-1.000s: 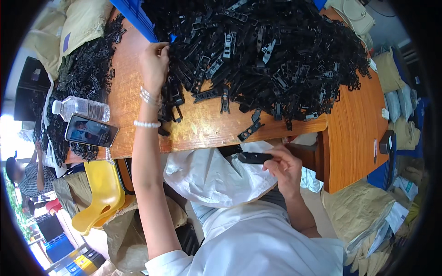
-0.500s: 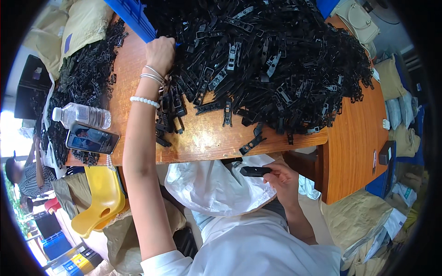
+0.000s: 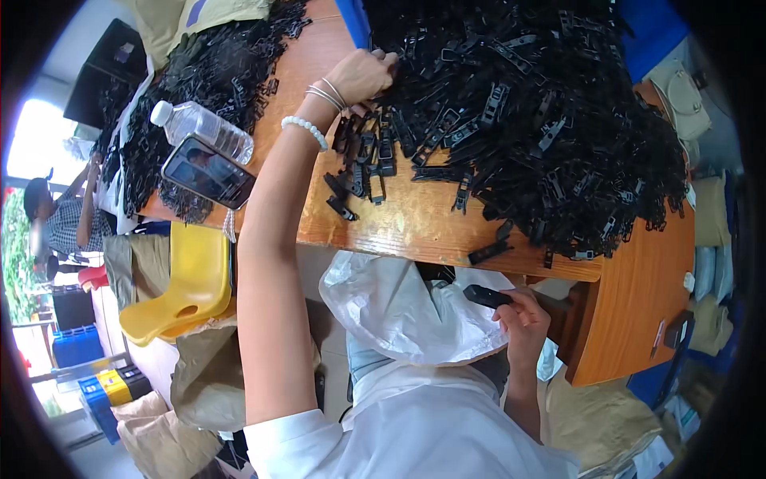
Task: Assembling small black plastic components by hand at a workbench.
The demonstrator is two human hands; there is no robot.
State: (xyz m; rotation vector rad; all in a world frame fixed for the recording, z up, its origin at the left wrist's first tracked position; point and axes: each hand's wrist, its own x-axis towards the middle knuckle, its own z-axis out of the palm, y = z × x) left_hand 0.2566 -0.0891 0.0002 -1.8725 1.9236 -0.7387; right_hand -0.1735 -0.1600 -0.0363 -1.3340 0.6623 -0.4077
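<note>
A large heap of black plastic clips [image 3: 519, 136] covers much of the wooden table [image 3: 399, 231]. My left hand [image 3: 363, 77] reaches to the heap's left edge, beside a blue plastic bin [image 3: 355, 22]. Its fingers are curled, and their tips and anything in them are hidden. Several loose clips [image 3: 376, 185] lie below that wrist. Close to my body, my right hand [image 3: 524, 319] pinches a black plastic clip [image 3: 487, 296] between thumb and fingers. This clip is above an open white plastic bag [image 3: 399, 311] in my lap.
At the left, a clear bottle [image 3: 203, 132] and a phone [image 3: 209, 172] stand beside another heap of black clips [image 3: 211, 72]. A yellow chair [image 3: 195, 271] is below the table edge. Brown sacks [image 3: 598, 423] lie at the right. Another person [image 3: 68, 223] is at the far left.
The view has turned, so the table and heap appear farther right. My left hand stays by the heap's edge and the blue bin. My right hand still holds its clip over the bag.
</note>
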